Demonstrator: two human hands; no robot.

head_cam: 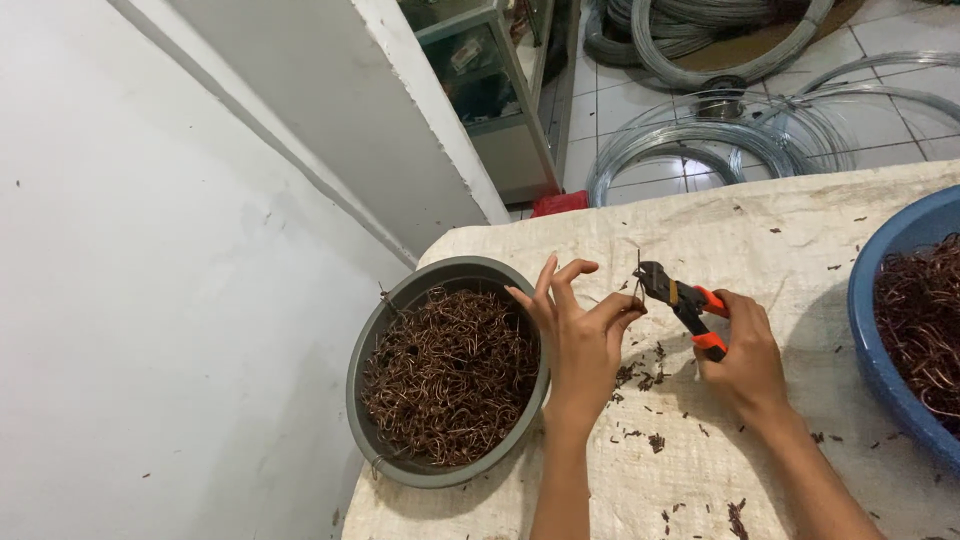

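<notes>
Woven sacking [700,480], pale and coarse, covers the work surface at the near edge and carries everything else; small dark wire clippings [640,378] lie scattered on it between the two forearms. White wall fills the left of the scene. Far right, on the tiled floor beyond the surface, lie large coils of grey wire [700,150], with a glass-fronted cabinet [490,90] to their left. At the right edge, a blue basin [880,300] is partly in view and holds dark brown wire pieces. On the left of the sacking stands a grey round basin [395,310], filled with bent copper-coloured wire hooks [450,375]. Just right of this basin, the left hand [580,335] is raised, thumb and forefinger pinched on a short thin wire piece [638,272], the other fingers spread upward. The right hand [745,350] is wrapped closed around the orange handles of the cutting pliers [680,300]. The pliers' dark head points left and meets the wire piece just beside the left fingertips; whether the blades are fully closed on the wire is too small to tell.
</notes>
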